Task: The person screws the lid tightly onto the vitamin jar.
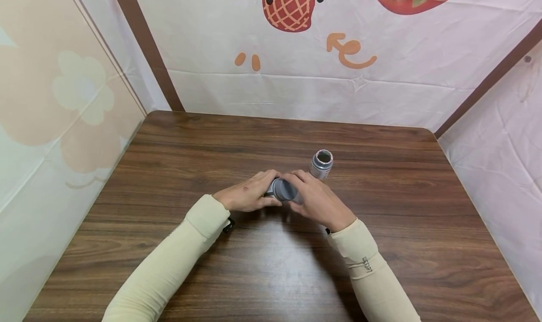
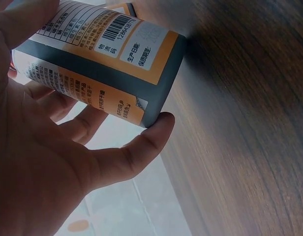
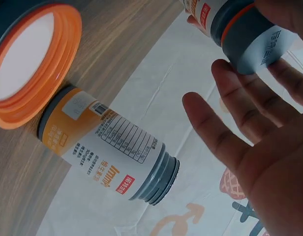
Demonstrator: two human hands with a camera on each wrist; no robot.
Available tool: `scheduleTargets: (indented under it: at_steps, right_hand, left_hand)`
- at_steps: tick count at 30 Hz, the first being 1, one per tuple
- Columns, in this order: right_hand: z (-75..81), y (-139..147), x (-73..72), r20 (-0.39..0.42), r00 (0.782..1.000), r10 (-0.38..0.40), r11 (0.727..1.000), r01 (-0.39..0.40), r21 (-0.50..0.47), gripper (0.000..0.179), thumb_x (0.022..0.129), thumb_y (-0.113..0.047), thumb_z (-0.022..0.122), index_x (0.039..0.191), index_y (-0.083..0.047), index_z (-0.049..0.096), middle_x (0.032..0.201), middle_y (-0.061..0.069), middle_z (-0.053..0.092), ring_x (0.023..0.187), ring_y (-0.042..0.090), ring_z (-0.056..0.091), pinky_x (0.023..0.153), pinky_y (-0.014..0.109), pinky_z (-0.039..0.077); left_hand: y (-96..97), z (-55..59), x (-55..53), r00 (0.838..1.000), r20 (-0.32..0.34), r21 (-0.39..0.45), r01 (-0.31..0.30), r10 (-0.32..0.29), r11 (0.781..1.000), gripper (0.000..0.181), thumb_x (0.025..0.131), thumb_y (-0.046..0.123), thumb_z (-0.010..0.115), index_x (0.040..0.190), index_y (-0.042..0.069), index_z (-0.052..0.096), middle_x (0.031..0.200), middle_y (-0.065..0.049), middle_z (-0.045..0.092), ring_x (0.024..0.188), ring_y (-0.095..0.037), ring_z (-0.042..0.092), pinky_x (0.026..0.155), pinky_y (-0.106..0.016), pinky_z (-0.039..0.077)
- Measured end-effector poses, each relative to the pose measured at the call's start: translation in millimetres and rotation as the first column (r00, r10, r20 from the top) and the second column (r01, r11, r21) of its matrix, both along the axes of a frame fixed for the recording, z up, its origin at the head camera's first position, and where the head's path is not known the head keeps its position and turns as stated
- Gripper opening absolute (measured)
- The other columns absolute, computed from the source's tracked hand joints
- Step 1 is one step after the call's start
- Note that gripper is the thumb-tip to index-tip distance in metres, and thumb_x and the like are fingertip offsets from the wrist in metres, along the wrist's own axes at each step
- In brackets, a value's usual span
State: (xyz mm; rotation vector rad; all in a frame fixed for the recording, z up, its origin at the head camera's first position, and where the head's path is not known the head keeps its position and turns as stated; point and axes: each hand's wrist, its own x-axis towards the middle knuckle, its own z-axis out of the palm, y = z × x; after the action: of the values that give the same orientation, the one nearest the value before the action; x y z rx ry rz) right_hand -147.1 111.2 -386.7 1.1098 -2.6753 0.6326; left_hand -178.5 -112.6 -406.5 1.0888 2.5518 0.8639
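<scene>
My left hand (image 1: 250,194) grips a dark grey bottle (image 2: 102,61) with an orange-and-white label around its body. That bottle leans over close above the table, and one fingertip touches its base edge in the left wrist view. Its grey cap (image 1: 286,190) has an orange ring showing at the seam in the right wrist view. My right hand (image 1: 316,197) holds this cap between thumb and fingers. A second bottle (image 3: 107,142) of the same kind stands upright and uncapped just beyond the right hand. A loose cap (image 3: 70,54) with an orange inner rim lies inside-up near its base.
The brown wooden table (image 1: 190,143) reaches a white printed cloth (image 1: 296,96) at the back. More cloth hangs along both sides. In the head view the right hand and forearm hide the loose cap.
</scene>
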Motion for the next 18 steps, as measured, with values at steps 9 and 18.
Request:
scheduleTargets:
  at_steps: [9,18]
  right_hand:
    - [0.2,-3.6,1.8,0.053,0.990,-0.131,0.991,0.129,0.031,0.049,0.086,-0.034,0.078,0.124,-0.006,0.063,0.111,0.010,0.066,0.092,0.021,0.061,0.076,0.037,0.052]
    - [-0.2,-3.1,0.8,0.031,0.991,-0.133,0.989,0.131,0.063,0.065,0.084,-0.044,0.081,0.132,-0.006,0.058,0.118,0.011,0.062,0.097,0.024,0.062,0.078,0.043,0.053]
  left_hand:
    - [-0.1,0.9,-0.2,1.000,-0.004,-0.010,0.001,-0.001,1.000,0.052,0.095,0.029,0.071,0.135,0.010,0.044,0.117,-0.003,0.055,0.104,-0.019,0.050,0.090,-0.038,0.044]
    - [-1.4,3.3,-0.4,1.000,-0.009,-0.023,0.017,-0.017,1.000,0.053,0.096,0.028,0.070,0.137,0.009,0.042,0.120,-0.005,0.055,0.107,-0.021,0.050,0.093,-0.041,0.044]
